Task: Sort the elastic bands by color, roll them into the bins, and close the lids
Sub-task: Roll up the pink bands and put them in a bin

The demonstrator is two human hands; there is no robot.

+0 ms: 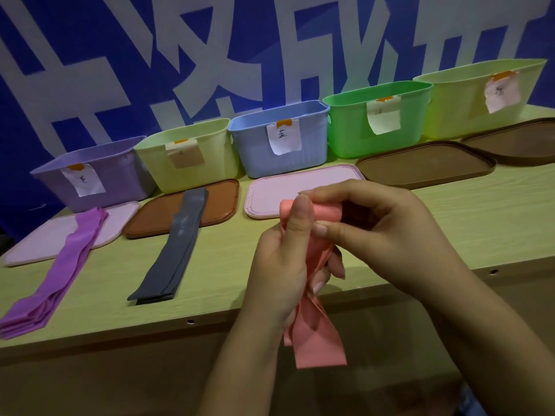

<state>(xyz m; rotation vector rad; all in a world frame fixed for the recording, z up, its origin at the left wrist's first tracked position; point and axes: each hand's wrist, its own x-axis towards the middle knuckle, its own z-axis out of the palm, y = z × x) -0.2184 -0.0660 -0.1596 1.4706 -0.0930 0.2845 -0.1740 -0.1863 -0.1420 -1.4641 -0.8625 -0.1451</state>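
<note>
Blue wall (90,40) ahead of me, large white characters (210,55) painted across it. Pale wood-grain counter (480,223) runs along its foot; small holes dot the counter's front edge. Dim, bluish light.

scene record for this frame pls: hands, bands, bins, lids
left hand: grips the hanging pink elastic band
right hand: pinches the band's rolled top end
bands on table: purple elastic bands stacked, partly on a pink lid; grey elastic bands, partly on a brown lid
bins: five plastic bins in a row, all open
lids: five, flat on table, none fitted
</note>
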